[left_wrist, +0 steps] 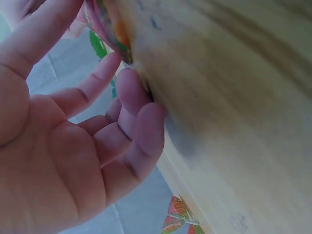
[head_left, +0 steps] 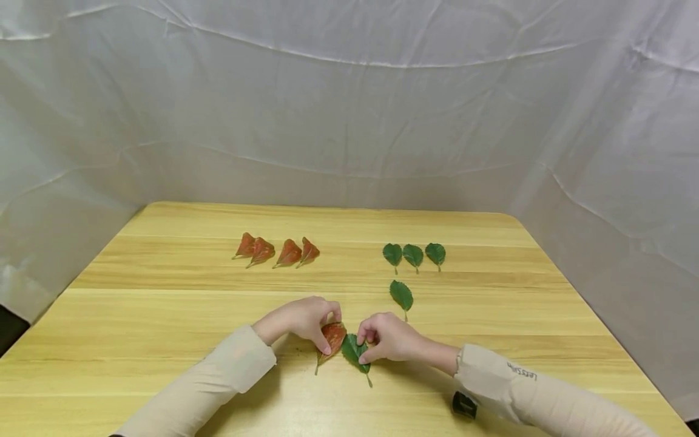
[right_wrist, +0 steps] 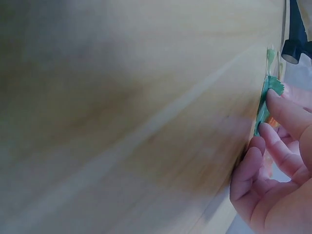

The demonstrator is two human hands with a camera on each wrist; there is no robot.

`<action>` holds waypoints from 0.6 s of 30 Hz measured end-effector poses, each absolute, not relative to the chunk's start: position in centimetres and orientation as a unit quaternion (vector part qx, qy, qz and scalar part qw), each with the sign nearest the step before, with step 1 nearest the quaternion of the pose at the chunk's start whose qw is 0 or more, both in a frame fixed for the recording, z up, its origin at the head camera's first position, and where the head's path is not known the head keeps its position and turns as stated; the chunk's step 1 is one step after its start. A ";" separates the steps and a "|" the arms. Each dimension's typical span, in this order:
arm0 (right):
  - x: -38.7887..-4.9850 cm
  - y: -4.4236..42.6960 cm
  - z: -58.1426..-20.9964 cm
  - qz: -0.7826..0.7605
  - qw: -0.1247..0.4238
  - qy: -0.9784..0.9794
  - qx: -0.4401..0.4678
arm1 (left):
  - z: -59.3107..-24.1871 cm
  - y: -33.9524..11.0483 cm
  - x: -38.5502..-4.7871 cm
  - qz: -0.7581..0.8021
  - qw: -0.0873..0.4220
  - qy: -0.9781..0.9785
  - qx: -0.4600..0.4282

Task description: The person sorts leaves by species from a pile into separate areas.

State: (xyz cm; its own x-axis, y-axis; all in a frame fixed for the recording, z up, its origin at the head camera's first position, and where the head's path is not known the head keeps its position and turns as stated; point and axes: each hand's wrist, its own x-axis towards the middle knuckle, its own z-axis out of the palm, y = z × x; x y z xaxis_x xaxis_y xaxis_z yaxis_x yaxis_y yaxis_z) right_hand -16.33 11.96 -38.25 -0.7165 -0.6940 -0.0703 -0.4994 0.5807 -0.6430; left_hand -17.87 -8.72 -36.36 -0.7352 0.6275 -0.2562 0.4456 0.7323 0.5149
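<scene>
A red leaf [head_left: 334,334] lies near the front middle of the table, its stem toward the front. My left hand [head_left: 306,318] grips it between the thumb and index finger; in the left wrist view its reddish edge [left_wrist: 109,27] shows by the fingertips, the other fingers bent close to the wood. Right beside it is a green leaf [head_left: 352,349] with a toothed edge. My right hand [head_left: 395,338] pinches this green leaf [right_wrist: 263,105] by thumb and forefinger, the stem pointing to the front. The two leaves are side by side, close together.
Several red leaves [head_left: 262,252] are in a row at the back left, two overlapping. Three green leaves [head_left: 413,255] form a row at the back right, with another green leaf [head_left: 401,294] in front. Grey-white cloth [head_left: 349,121] surrounds the wooden table [head_left: 164,309].
</scene>
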 end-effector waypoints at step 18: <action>-16.4 12.2 -38.1 -0.308 0.168 0.872 -0.341 | -36.2 -8.0 -18.0 0.166 0.200 0.928 0.266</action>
